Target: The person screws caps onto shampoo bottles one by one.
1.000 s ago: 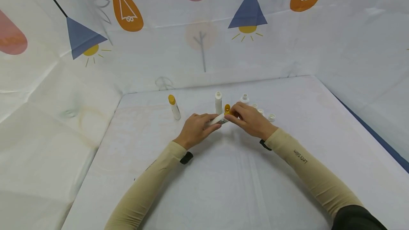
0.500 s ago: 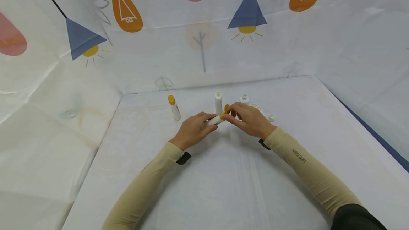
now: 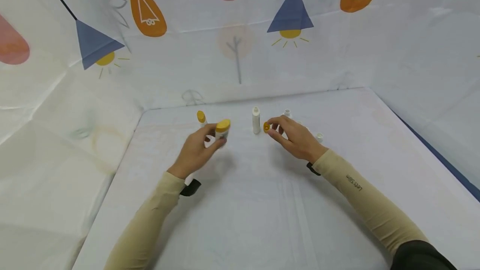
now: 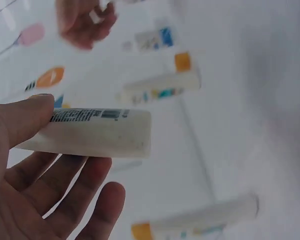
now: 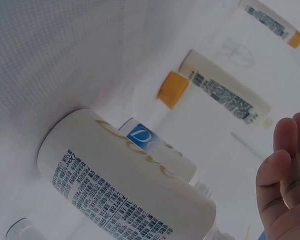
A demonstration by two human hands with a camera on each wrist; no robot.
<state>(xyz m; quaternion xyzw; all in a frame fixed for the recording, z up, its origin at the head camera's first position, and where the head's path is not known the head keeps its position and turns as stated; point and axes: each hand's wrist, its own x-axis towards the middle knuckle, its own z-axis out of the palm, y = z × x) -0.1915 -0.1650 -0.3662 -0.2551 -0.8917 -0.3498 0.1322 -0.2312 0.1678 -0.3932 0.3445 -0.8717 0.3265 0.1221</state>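
Yellow-capped white bottle (image 3: 222, 130) held up left of upright uncapped white bottle (image 3: 256, 121), clamped between thumb and fingers of left hand (image 3: 196, 150). Right hand (image 3: 296, 138) right of uncapped white bottle, fingers loosely bent, apart from loose yellow cap (image 3: 266, 127) just beside that bottle. Second yellow-capped bottle (image 3: 201, 117) farther left; white cap (image 3: 319, 137) well right.

Diffuse light washes your white counter (image 3: 240, 228) in the head view, with soft gray shadows below your left hand (image 3: 195, 149) and right hand (image 3: 294, 138). Your left-wrist view blurs the background bottle (image 4: 160, 88) behind the sharper held bottle (image 4: 102, 134); your right-wrist view looks grayer, dimmer at upper left.
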